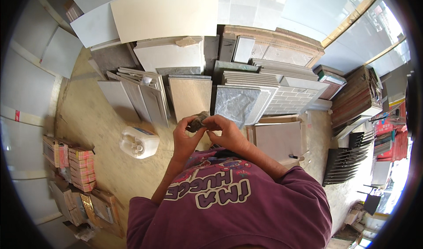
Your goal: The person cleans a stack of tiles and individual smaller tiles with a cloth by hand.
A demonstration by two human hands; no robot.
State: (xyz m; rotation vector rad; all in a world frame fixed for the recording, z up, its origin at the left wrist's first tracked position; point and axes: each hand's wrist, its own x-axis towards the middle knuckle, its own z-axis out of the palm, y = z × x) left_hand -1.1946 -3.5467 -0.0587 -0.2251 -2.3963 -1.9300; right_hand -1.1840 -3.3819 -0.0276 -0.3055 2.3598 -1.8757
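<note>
Both my hands are raised together in front of my chest, over the floor. Between them is a small, rough, grey-brown lump (201, 117), whose exact kind I cannot make out. My left hand (185, 137) curls its fingers and thumb around the lump's left side. On the other side, my right hand (225, 132) pinches it with bent fingers, and the two thumbs nearly meet below it. Part of the lump is hidden by my fingers. Beyond my hands stand a tan tile (191, 97) and a grey marbled tile (237, 102), both leaning upright.
A whitish plastic jug (139, 142) lies on the floor to my left. Stacked tile boxes (82, 169) line the left wall. A flat grey panel (278, 141) lies right of my hands. Farther right are a black slotted rack (348, 158) and long stacked boxes (356, 100).
</note>
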